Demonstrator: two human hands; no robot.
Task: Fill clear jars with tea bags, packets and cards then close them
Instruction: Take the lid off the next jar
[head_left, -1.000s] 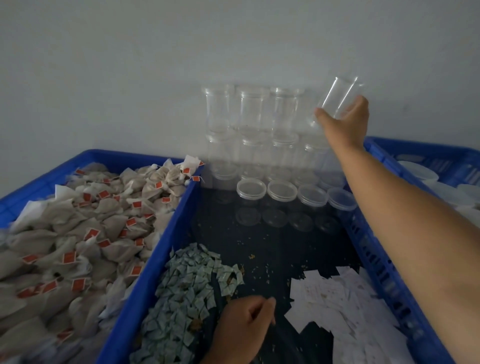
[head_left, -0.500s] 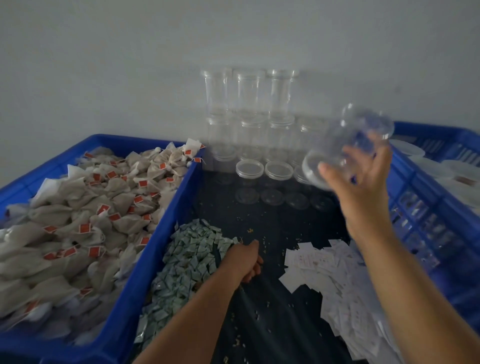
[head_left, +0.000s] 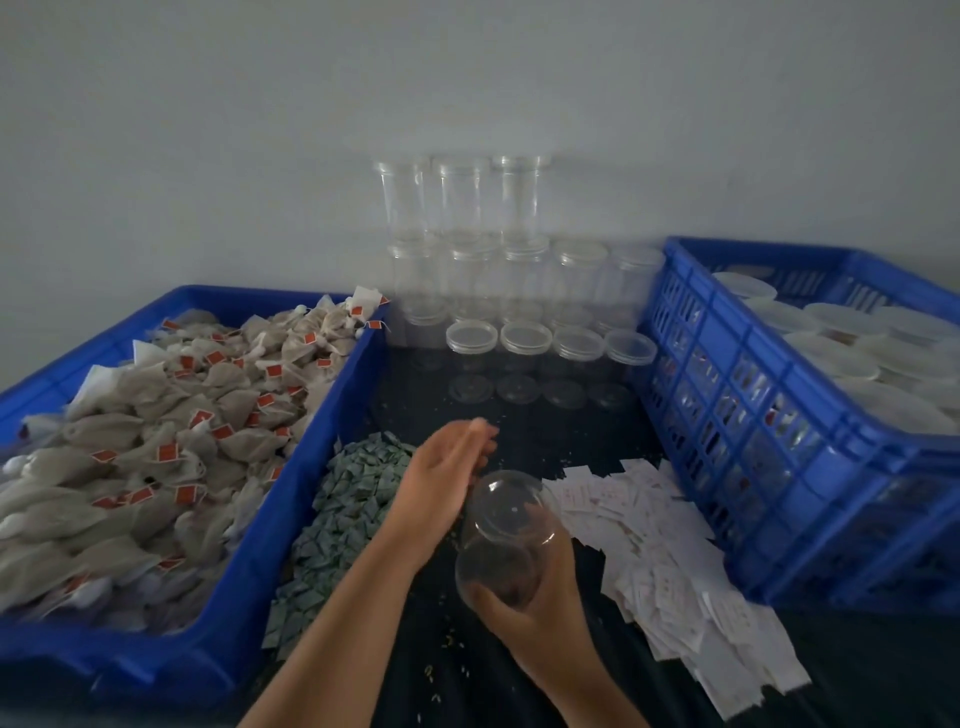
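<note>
Hands | right hand (head_left: 540, 608) grips tilted clear jar (head_left: 506, 540) | left hand (head_left: 441, 473) beside it, fingertips blurred, grasp unclear

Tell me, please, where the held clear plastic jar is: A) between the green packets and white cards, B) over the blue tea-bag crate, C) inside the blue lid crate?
A: the right hand grips the clear plastic jar over the dark table, green packets left of it, white cards right of it.

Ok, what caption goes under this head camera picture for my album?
Right hand holds a clear jar between heaps of packets and cards.
</note>
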